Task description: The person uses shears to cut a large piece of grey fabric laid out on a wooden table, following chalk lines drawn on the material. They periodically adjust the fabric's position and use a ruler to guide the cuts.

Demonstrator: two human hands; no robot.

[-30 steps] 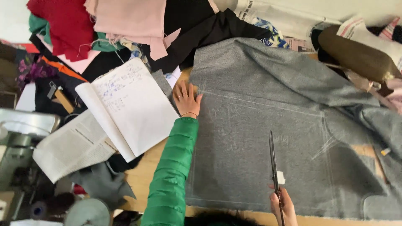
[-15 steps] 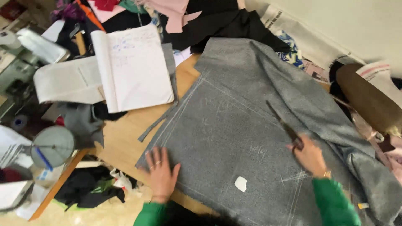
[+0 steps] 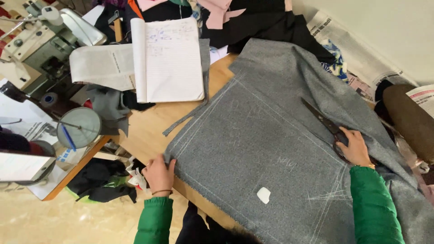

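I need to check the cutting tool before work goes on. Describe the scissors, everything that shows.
The scissors are long tailor's shears with dark metal blades that look closed or nearly so, tip pointing toward the far end of the table. They lie low along the grey fabric, by a chalk line. The right hand grips the handle loops, which its fingers mostly hide. The left hand is far off, at the fabric's near corner.

Even, soft daylight; faint shadows only; no glare; slight wide-angle bending at edges; mostly sharp, mild softness.
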